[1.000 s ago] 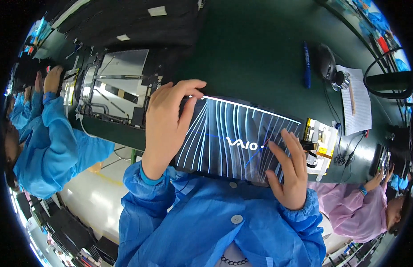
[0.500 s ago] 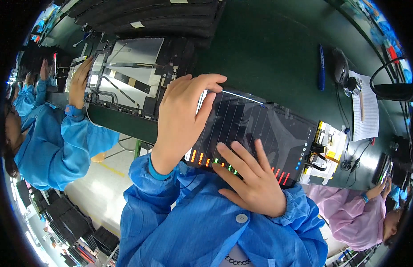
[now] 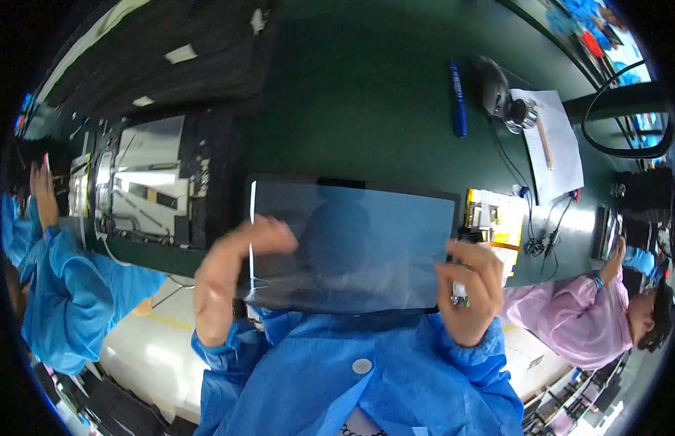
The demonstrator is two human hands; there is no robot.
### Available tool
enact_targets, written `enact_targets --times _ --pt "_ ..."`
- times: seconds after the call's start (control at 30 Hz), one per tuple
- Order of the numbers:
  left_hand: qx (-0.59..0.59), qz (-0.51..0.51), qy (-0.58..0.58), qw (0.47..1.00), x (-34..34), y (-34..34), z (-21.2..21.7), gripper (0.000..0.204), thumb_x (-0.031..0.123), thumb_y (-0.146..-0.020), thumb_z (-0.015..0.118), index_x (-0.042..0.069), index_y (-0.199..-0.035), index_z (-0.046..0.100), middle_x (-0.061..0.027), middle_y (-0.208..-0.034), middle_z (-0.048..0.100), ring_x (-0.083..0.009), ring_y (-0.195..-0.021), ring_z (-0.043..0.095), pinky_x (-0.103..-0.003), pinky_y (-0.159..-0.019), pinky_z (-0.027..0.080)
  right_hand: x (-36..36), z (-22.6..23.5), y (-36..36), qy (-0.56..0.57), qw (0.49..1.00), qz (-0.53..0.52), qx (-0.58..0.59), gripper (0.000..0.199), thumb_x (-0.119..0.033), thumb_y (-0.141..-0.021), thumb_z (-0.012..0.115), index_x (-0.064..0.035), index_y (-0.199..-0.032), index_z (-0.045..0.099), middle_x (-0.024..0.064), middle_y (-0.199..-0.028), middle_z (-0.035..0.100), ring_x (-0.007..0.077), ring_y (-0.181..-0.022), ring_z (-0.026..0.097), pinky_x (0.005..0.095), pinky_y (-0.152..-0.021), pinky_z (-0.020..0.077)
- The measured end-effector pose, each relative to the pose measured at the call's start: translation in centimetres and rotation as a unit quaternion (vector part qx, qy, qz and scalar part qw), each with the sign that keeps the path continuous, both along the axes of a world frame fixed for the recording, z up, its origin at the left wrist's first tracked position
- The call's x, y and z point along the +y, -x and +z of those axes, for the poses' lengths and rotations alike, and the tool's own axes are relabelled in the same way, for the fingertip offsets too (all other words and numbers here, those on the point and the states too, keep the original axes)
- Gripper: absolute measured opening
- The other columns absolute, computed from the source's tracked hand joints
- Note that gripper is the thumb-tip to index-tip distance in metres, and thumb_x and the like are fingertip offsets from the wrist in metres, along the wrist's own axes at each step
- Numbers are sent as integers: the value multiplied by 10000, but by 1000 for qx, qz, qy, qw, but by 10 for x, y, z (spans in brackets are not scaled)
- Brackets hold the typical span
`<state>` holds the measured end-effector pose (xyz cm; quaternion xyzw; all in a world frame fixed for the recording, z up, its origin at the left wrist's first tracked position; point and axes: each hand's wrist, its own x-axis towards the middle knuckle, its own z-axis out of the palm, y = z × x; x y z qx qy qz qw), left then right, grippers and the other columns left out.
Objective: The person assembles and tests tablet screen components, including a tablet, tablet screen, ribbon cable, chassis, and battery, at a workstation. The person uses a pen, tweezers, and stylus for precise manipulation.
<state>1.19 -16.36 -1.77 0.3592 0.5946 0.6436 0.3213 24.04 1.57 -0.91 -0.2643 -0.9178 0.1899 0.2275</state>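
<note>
A dark glossy display panel (image 3: 359, 247) is in front of me at the table's near edge, with a reflection on its surface and a bright white strip along its left edge. My left hand (image 3: 232, 272) is at that left edge, its fingers bent over the front and smeared by motion, so its grip is unclear. At the opposite edge, my right hand (image 3: 472, 291) is closed, with thumb and fingers pinching the panel's right side. A small yellow-edged circuit assembly (image 3: 490, 218) lies just beyond my right hand.
An opened device chassis (image 3: 148, 185) lies to the left, below black foam trays (image 3: 155, 73). Back right are a blue pen (image 3: 458, 98), a dark mouse (image 3: 491, 83), a paper sheet (image 3: 559, 145) and cables (image 3: 537, 243). Co-workers sit on both sides, in blue (image 3: 83, 291) and pink (image 3: 563, 320).
The panel has turned to a level position, and its lit coloured marks and lines no longer show. My right hand has gone from its face to its right edge. The view has shifted.
</note>
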Motion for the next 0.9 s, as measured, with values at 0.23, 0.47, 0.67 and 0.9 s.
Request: enact_targets --times 0.23,0.47,0.67,0.9 --pt "83 99 146 981 7 -9 -8 936 732 -843 141 1 -1417 249 -185 -1470 244 -295 -1379 196 -395 -1133 89 -18 -43 -14 47 988 36 144 275 22 -598 684 -58 -859 652 65 -882 641 231 -776 584 335 -689 450" --pt "-535 355 -288 711 16 -16 24 877 673 -878 142 -14 -1419 205 -260 -1464 192 -348 -1388 148 -411 -1131 81 -16 -50 -16 57 976 40 207 307 26 -595 693 -39 -892 651 78 -863 648 218 -709 582 318 -646 451" --pt "-210 101 -48 971 -13 5 -1 820 590 -895 268 3 -1443 101 -301 -1472 93 -370 -1390 131 -459 -1116 117 -5 11 -33 130 971 177 99 280 -84 -697 693 -26 -967 651 121 -1002 645 180 -674 588 274 -585 486" --pt "-227 -32 -104 968 -24 26 -11 874 462 -815 550 46 -1454 122 -343 -1457 -24 -397 -1392 62 -481 -1115 149 -16 10 -31 361 850 371 100 198 -149 -814 647 -70 -994 673 133 -1066 635 118 -625 604 213 -560 515"
